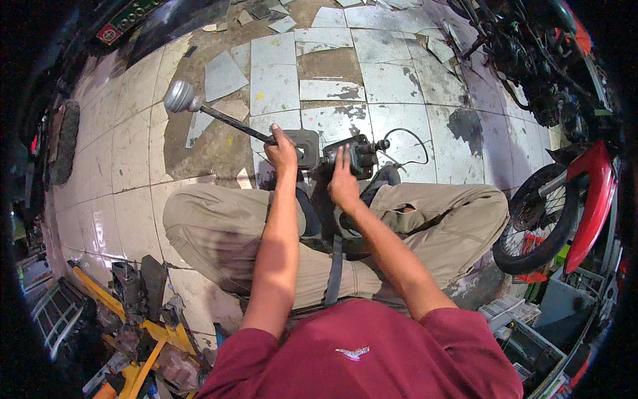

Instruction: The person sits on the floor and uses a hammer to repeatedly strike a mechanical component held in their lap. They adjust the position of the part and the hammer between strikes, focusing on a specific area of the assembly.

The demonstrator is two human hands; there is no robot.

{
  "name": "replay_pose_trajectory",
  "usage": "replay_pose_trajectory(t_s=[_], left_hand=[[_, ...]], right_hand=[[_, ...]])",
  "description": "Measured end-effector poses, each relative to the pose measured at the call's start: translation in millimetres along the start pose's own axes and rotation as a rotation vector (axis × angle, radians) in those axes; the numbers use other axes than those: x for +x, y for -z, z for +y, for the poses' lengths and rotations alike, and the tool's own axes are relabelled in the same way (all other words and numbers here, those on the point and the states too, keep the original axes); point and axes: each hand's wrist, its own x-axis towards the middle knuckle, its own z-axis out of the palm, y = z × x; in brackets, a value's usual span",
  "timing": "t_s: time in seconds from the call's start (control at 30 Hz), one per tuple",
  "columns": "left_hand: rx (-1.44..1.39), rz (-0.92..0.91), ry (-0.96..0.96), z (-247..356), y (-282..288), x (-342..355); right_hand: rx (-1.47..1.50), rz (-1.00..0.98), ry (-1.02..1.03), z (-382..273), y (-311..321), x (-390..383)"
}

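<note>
My left hand [282, 151] is closed around the black shaft of what looks like a gear shift lever [232, 122]. Its round silver knob [178, 96] points up and to the left. A dark, square, rubber-like boot [306, 147] sits just right of that hand, near the shaft's lower end. Further right is a black mechanical housing [362, 159], close to my feet. Over its near side my right hand [343, 185] has two fingers stretched out, apparently touching it; the other fingers are partly hidden. A thin black cable [425, 147] loops on the floor beside the housing.
Broken tiles [224, 74] lie on the tiled floor ahead. At right stand a wheel [537, 219] with a red fender [591, 199] and dark motorcycle parts [531, 53]. Yellow metal frames [100, 292] and greasy parts lie at lower left, grey crates [512, 312] at lower right.
</note>
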Motion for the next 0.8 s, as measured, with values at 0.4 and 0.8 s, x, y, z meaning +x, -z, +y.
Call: replay_pose_trajectory(t_s=[0.4,0.8], left_hand=[[0.003,0.009,0.028,-2.5,0.0,2.2],[0.042,-0.012,0.023,-11.6,1.2,6.8]], right_hand=[[0.041,0.088,0.052,8.6,2.8,24.0],[0.060,0.093,-0.029,1.2,-11.3,-12.5]])
